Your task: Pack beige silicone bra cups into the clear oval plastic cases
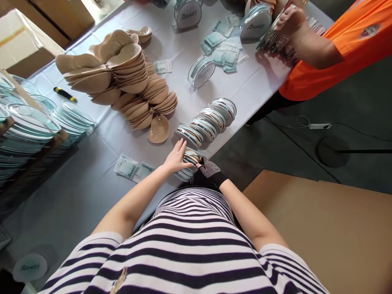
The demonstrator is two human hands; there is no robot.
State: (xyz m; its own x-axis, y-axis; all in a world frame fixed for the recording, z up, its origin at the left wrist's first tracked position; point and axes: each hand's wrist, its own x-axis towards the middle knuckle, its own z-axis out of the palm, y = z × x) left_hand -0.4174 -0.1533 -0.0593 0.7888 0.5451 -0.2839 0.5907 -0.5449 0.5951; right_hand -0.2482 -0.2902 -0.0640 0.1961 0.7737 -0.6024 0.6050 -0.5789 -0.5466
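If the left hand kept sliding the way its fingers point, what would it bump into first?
Probably the row of round cases lying just beyond the left hand. Its fingertips already look almost against the nearest one, though depth is hard to judge from above.

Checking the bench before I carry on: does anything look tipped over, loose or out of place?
One beige cup lies alone, hollow side up, off the beige cup pile. A round case stands by itself, apart from the row of filled cases. Sachets lie scattered loosely. Nothing looks spilled or broken.

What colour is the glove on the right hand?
Black with small pale dots, on the right hand; head view.
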